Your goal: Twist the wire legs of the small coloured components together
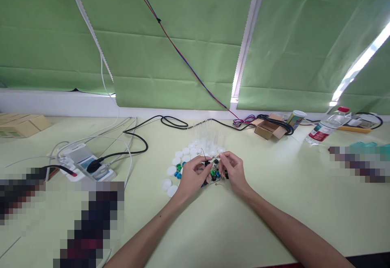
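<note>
My left hand [194,174] is closed in a pinch around a small black part, with a thin dark wire [204,154] rising from its fingertips. Close beside it, my right hand [234,171] is also pinched, its fingertips at a thin pale piece between the hands; its kind is too small to tell. Below and between the hands lies a pile of small green [212,172], blue and black parts, partly hidden by the fingers. White round caps [172,171] spread to the left, and clear plastic tubes [210,134] stand just behind the hands.
A white power strip [88,164] with plugs and cables lies at left. Behind run a black cable [146,142], an open cardboard box [269,128], a can [296,118] and a plastic bottle [327,126]. Yellow boxes [22,125] sit far left; some areas are pixelated.
</note>
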Demonstrator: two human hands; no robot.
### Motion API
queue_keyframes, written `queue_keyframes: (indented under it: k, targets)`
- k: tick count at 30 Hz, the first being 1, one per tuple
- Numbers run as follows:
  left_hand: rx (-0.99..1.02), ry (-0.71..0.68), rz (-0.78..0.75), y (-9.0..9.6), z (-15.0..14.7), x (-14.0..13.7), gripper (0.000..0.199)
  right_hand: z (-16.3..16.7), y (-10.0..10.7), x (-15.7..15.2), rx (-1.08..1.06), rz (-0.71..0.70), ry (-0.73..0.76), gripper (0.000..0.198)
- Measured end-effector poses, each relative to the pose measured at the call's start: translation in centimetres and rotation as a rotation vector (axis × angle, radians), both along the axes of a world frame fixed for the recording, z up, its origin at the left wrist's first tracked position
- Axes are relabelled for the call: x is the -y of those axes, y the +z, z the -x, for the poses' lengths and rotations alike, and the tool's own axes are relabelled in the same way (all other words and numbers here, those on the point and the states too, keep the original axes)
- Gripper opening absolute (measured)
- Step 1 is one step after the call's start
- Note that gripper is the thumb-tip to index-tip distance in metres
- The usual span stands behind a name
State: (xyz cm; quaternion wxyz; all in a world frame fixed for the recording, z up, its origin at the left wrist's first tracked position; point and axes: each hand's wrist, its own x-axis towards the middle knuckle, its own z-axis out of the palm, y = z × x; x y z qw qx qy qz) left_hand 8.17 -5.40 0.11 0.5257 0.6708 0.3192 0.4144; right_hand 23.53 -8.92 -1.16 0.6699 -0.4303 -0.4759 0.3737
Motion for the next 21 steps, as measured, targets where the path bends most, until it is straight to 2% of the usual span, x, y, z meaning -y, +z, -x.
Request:
queue_keyframes:
  k: [21]
  targets:
    - [-0.047,0.001,-0.138,-0.46,-0.03,0.09,0.021,-0.04,-0.35,-0.21,-0.031,0.004,-0.002,0.034]
